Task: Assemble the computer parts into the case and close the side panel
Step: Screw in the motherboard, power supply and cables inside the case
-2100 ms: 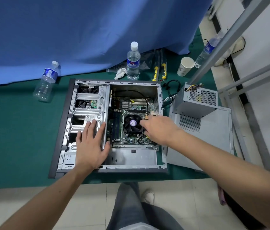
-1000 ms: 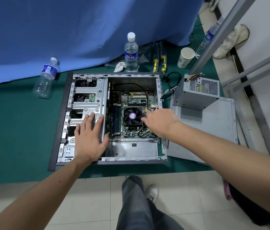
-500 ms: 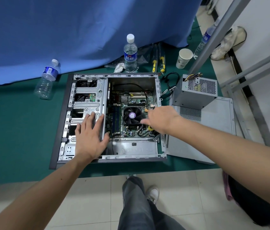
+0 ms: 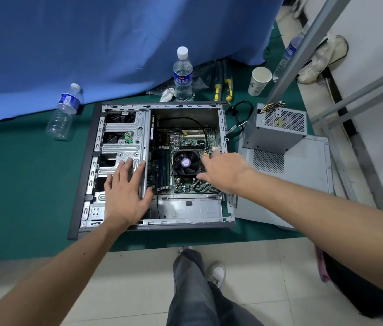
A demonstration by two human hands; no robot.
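An open computer case (image 4: 223,128) lies on its side on a green mat. Its motherboard carries a black CPU fan (image 4: 185,163). My left hand (image 4: 124,191) rests flat, fingers spread, on the silver drive cage (image 4: 122,142). My right hand (image 4: 223,171) hovers over the motherboard just right of the fan, fingers loosely extended, holding nothing that I can see. A grey power supply (image 4: 277,128) stands outside the case to the right, on the detached grey side panel (image 4: 303,175).
Two water bottles, one upright (image 4: 183,75) and one tilted (image 4: 64,112), stand behind the case by a blue curtain. A paper cup (image 4: 259,81), yellow-handled tools (image 4: 222,88) and black cables (image 4: 241,111) lie at the back right. A metal frame (image 4: 303,50) rises at right. My leg (image 4: 192,288) is below.
My right hand has lifted slightly and drawn right from the cables near the fan, its fingers loosening. My left hand has stayed on the drive cage. The view has shifted a little.
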